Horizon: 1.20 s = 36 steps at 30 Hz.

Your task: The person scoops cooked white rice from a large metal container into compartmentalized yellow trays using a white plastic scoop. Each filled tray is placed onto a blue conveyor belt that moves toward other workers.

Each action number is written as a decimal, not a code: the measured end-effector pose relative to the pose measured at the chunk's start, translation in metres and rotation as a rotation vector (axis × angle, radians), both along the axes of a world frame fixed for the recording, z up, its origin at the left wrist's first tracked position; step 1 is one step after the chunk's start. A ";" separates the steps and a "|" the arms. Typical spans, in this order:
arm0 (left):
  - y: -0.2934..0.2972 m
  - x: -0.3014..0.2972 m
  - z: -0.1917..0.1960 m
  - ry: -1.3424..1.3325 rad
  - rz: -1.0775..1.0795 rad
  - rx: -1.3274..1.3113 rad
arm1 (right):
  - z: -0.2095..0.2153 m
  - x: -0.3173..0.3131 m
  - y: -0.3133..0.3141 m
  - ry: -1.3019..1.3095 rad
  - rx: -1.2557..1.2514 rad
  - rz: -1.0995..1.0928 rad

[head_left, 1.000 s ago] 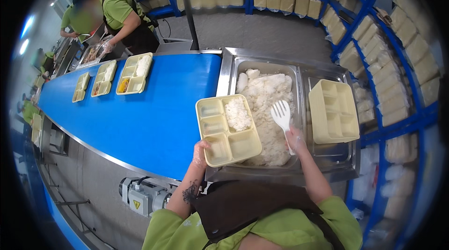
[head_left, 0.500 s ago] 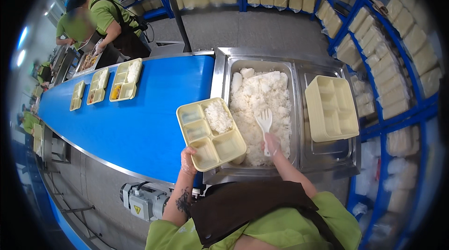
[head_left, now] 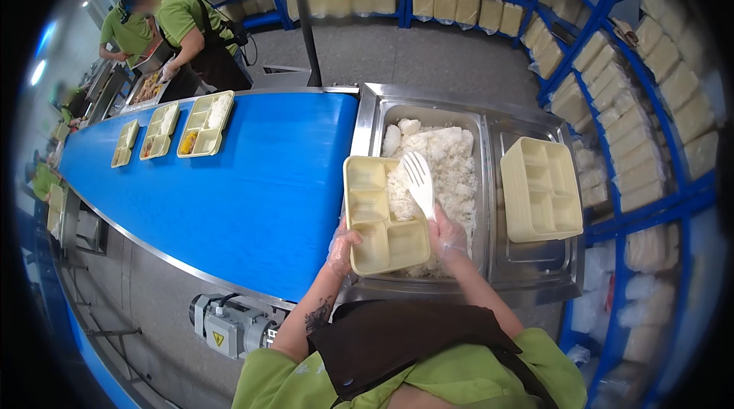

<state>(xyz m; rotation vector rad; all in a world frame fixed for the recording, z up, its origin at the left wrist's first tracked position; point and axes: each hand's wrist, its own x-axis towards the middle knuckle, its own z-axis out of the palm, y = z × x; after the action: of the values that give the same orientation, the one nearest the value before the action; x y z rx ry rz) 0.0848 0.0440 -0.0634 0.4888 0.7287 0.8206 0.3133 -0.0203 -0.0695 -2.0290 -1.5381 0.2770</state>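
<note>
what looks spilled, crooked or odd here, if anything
Nothing clearly stands out: the divided tray in the left hand looks undamaged, the white fork is in the right hand, rice lies in the metal pan, and the tray stack stands neat. Tiny spills might not show.

Head view, taken by the left of two fisheye cameras worn side by side on the head of the person before me. It looks down and forward from close above the brown apron [head_left: 413, 336], with the left hand [head_left: 342, 248] and right hand [head_left: 446, 235] at near range, steel bench [head_left: 369, 115] right of centre, conveyor belt [head_left: 267, 180] leftward, blue shelving [head_left: 599, 8] farther off; straight edges bow toward the rim.
</note>
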 end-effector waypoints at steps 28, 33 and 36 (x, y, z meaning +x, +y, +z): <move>0.083 -0.157 0.028 1.654 0.216 0.904 | 0.023 0.051 -0.083 1.139 -0.623 -0.235; 0.031 -0.119 -0.006 1.805 -0.019 1.049 | 0.033 0.052 -0.101 1.144 -0.891 -0.201; 0.056 -0.112 -0.026 1.848 0.042 1.066 | 0.010 0.037 -0.094 1.127 -0.888 -0.208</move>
<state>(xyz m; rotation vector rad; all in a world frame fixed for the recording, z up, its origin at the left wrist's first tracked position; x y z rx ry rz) -0.0271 0.1004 -0.0893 2.3378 1.9292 0.5431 0.3502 -0.1141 -0.0595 -1.9039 -0.4690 1.8753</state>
